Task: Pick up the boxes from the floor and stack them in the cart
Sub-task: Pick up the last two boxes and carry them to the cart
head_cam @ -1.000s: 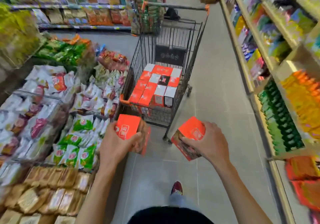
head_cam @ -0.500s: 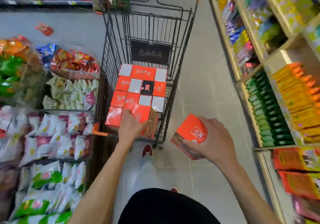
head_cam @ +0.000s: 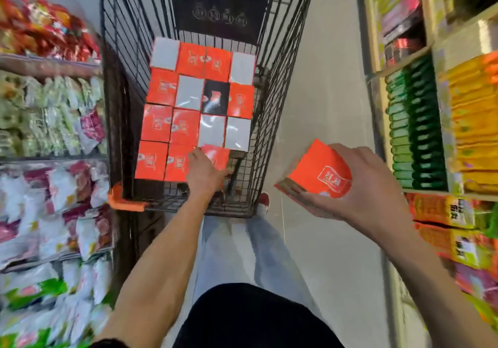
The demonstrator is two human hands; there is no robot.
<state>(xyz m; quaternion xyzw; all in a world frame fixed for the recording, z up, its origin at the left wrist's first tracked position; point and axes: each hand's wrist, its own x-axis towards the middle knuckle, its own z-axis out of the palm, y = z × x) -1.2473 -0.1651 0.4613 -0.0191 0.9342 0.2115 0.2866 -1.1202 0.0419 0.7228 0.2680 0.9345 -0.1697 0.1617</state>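
Wire cart [head_cam: 264, 121] with a nearly full layer of stacked boxes [head_cam: 172, 124]. Left hand [head_cam: 204, 171] grips an orange box [head_cam: 217, 155] at the near row's gap; right hand [head_cam: 362, 186] grasps a second orange box [head_cam: 320, 168] outside the cart, not yet loaded.

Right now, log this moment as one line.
step: stacking | left hand: holds orange box in cart near row | right hand: holds second box beside cart | stacked boxes: near row unfilled

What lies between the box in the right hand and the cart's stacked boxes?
In the head view, only the cart's wire side wall and a strip of bare floor.
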